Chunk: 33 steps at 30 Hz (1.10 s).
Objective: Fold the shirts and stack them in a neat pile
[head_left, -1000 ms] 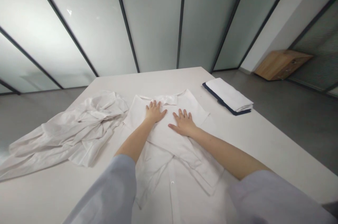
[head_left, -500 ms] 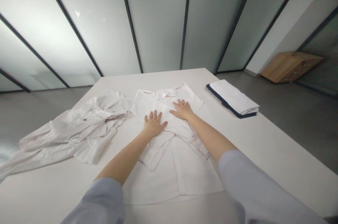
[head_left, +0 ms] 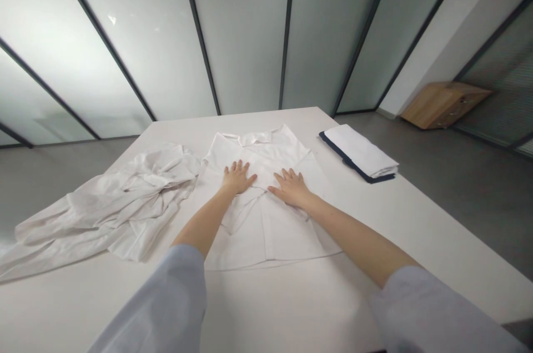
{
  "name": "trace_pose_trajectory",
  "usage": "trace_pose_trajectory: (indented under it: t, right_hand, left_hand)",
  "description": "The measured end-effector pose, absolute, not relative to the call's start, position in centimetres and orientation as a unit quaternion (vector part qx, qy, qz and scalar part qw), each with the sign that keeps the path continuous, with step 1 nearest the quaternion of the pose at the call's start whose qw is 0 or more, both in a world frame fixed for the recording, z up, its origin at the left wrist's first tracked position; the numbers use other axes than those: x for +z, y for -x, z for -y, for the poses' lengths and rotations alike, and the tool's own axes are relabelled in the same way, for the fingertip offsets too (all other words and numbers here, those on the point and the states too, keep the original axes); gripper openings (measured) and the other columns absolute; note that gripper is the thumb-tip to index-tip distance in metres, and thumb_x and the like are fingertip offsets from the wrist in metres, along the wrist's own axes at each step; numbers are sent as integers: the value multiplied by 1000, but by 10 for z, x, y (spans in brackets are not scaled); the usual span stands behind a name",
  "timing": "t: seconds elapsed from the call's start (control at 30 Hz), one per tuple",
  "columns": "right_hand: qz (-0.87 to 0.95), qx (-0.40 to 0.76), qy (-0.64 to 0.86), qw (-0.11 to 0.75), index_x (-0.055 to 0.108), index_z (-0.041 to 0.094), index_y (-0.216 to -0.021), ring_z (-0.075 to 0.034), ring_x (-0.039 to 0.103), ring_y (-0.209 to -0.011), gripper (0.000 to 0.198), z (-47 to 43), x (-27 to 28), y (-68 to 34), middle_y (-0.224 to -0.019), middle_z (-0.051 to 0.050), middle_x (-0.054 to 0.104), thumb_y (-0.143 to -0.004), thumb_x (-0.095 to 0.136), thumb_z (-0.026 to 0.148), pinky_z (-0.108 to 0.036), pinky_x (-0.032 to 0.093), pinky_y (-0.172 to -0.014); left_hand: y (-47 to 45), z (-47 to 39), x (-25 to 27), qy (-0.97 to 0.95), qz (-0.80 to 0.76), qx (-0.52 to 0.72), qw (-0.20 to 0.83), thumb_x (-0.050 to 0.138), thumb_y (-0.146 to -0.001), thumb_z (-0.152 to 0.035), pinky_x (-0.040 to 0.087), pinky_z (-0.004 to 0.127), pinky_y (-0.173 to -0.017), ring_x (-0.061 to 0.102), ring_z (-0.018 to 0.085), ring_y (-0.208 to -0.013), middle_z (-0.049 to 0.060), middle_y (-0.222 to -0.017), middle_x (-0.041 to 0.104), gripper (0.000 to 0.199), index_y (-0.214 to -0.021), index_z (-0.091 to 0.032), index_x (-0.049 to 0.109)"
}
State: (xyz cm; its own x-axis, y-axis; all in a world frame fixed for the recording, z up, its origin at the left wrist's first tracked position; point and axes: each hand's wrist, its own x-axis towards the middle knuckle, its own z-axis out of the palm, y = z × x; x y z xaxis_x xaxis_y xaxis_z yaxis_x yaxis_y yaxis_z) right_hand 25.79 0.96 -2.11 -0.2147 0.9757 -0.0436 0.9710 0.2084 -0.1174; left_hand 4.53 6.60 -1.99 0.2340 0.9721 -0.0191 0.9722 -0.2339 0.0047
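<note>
A white shirt (head_left: 266, 231) lies spread on the table, its collar at the far end and its hem toward me. Its sleeves appear folded in across the middle. My left hand (head_left: 238, 177) rests flat on the left of the shirt's chest, fingers spread. On the right side of the chest, my right hand (head_left: 291, 187) also lies flat with fingers apart. Neither hand grips the cloth. Beneath my palms and forearms, part of the shirt is hidden.
A crumpled heap of white cloth (head_left: 125, 203) lies at the left of the white table (head_left: 291, 308). Folded white cloth (head_left: 360, 147) sits on dark blue folded cloth (head_left: 381, 178) at the right. Beyond stand frosted panels (head_left: 245, 36) and a wooden cabinet (head_left: 437, 106).
The shirt's hem has shifted away from me, up the table. My left hand has moved slightly forward and my right hand slightly back toward me. The view has turned a little right.
</note>
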Motion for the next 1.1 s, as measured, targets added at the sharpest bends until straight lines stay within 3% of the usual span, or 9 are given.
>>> trace_pose_trajectory:
  t: [0.13,0.27,0.4,0.53,0.7,0.93,1.1]
  right_hand:
    - [759,75,646,1,25,23,-153,-42,13,-144,79,-3,-26,-257,-160,-15,15,-91,22,71,-66,14,-108]
    - [757,72,649,-2,25,24,-153,-40,13,-144,78,-18,-24,-259,-161,-14,15,-91,22,71,-65,13,-109]
    - [759,65,648,-3,27,24,-153,-40,15,-144,77,-41,-21,-263,-160,-13,17,-91,24,69,-63,15,-110]
    - [761,62,646,3,30,24,-151,-39,18,-143,75,-59,-22,-266,-159,-14,20,-91,26,69,-61,16,-110]
    - [781,0,622,61,47,20,-140,-32,33,-137,58,-62,-21,-269,-151,-15,38,-95,36,55,-50,23,-110]
    - [808,-30,575,126,61,16,-121,-26,50,-115,36,-18,-17,-282,-124,-13,59,-91,50,34,-36,34,-100]
    - [831,17,543,118,65,18,-107,-23,54,-107,25,9,-21,-296,-114,-10,62,-90,50,27,-34,38,-95]
  left_hand:
    - [-46,-70,-15,-773,-629,66,-41,38,-89,-61,31,43,-107,38,31,-133,15,-145,44,63,-135,-18,47]
    - [-48,-59,-9,-757,-648,80,-37,42,-91,-48,40,40,-98,49,29,-119,14,-125,57,43,-118,-18,57]
    - [-41,-36,-6,-761,-645,70,-6,43,-90,-51,40,40,-99,49,28,-122,12,-130,56,47,-124,-20,55]
    - [-26,-14,-12,-762,-646,43,8,37,-92,-57,33,43,-108,39,28,-134,10,-147,44,58,-139,-23,45]
    - [-12,-7,-21,-771,-636,28,2,33,-93,-59,24,43,-114,30,28,-142,11,-155,33,65,-145,-21,39]
    - [-14,-8,-17,-768,-637,71,-2,46,-90,-54,30,38,-110,39,26,-136,12,-148,43,59,-137,-19,46]
    - [-14,-4,-11,-766,-632,114,-8,57,-84,-48,41,36,-97,55,25,-112,9,-115,62,36,-108,-21,61]
